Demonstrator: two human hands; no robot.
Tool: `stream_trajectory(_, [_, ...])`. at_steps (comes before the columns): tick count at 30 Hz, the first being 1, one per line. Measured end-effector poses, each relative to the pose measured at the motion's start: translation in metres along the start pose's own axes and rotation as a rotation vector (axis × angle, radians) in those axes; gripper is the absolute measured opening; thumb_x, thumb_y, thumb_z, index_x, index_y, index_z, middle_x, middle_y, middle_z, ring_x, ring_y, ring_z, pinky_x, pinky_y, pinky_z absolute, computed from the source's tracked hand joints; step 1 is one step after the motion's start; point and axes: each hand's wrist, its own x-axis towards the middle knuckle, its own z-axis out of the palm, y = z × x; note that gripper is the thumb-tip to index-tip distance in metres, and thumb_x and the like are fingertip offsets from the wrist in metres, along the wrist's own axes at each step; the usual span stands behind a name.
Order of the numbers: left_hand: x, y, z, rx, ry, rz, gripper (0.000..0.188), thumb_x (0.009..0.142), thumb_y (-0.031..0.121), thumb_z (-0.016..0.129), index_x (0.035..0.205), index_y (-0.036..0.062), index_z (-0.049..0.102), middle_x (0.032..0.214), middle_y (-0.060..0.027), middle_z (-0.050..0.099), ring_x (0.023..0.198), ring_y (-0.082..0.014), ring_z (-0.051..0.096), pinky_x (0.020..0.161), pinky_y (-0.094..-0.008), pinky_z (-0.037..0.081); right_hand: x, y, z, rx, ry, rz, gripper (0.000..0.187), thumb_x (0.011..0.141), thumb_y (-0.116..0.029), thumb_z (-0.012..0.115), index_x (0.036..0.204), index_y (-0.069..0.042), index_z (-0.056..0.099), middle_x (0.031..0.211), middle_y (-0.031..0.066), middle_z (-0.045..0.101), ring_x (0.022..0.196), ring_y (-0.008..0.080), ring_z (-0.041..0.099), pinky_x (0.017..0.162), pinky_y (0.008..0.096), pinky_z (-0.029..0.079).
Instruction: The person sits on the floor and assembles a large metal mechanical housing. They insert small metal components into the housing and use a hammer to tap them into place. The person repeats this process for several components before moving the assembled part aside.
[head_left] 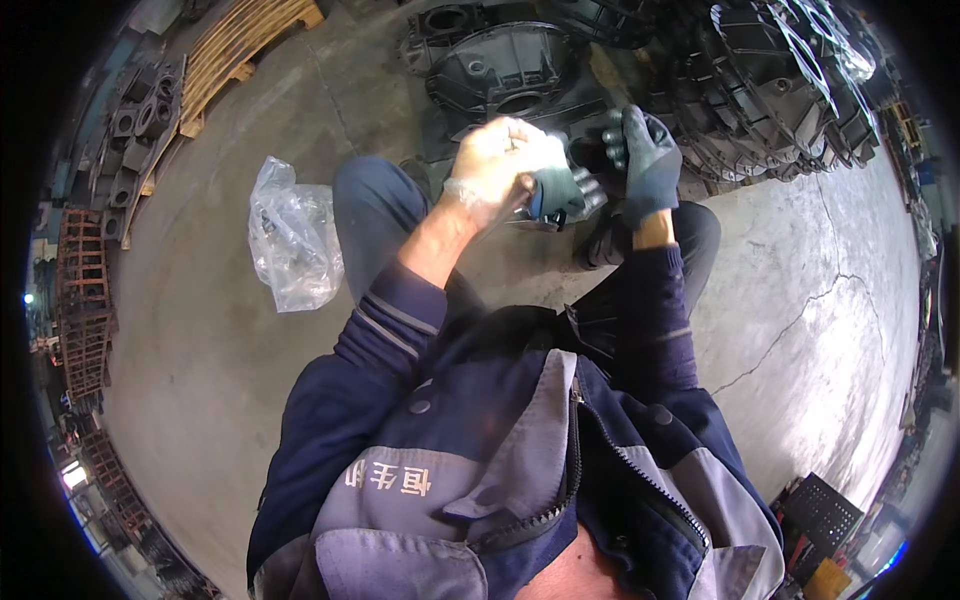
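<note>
Head | left hand [500, 160] holds grey glove [556, 190] | right hand [646, 158] half-curled, hold unclear | casting [500, 72] edge ahead, floor [775, 270] spreading right

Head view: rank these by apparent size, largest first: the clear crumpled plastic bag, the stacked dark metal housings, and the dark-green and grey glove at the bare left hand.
1. Stacked dark metal housings
2. Clear crumpled plastic bag
3. Dark-green and grey glove at the bare left hand

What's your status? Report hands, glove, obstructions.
Left hand gripping loose glove. Right hand gloved, raised beside it. Plastic bag on floor, left, clear of hands.
</note>
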Motion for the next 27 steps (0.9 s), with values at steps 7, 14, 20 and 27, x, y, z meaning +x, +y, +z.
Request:
stream_trajectory(7, [0.027,0.009,0.006,0.0,0.036,-0.033,0.019,0.09,-0.007,0.068,0.108,-0.0029,0.065,0.087,-0.0062,0.068,0.07,-0.0126,0.064,0.062,-0.0247,0.052,-0.042,0.015,0.014,-0.243,-0.392,-0.09,0.031,0.102,-0.024,0.066,0.117,0.002,0.072,0.102,0.0053,0.073,0.088,0.011,0.067,0.08,0.0254,0.054])
stream_trajectory(14, [0.031,0.007,-0.001,0.009,-0.01,0.021,0.036,0.088,-0.004,0.071,0.123,-0.0027,0.066,0.103,-0.0061,0.067,0.091,-0.0114,0.066,0.077,-0.0224,0.055,-0.039,0.014,0.017,-0.17,-0.526,-0.062,0.038,0.103,-0.026,0.062,0.125,0.004,0.067,0.119,0.0117,0.071,0.103,0.0177,0.066,0.092,0.0313,0.052])
stream_trajectory(20, [0.03,-0.008,-0.002,0.354,-0.125,0.225,0.044,0.084,0.003,0.074,0.126,-0.0024,0.065,0.105,-0.004,0.065,0.09,-0.0133,0.064,0.081,-0.0279,0.055,-0.033,0.028,0.01,-0.126,-0.595,-0.314,0.034,0.099,-0.018,0.067,0.125,0.003,0.065,0.097,0.0078,0.073,0.076,0.0134,0.069,0.067,0.0263,0.056])
stream_trajectory(27, [0.029,-0.02,-0.005,1.078,-0.077,0.8,0.031,0.073,0.004,0.066,0.103,-0.0018,0.073,0.104,-0.0196,0.069,0.099,-0.0359,0.065,0.089,-0.0416,0.055,-0.036,0.036,0.014,-0.064,-0.363,0.053,0.032,0.1,-0.022,0.065,0.119,0.004,0.067,0.091,0.0072,0.071,0.072,0.0133,0.067,0.06,0.0254,0.054])
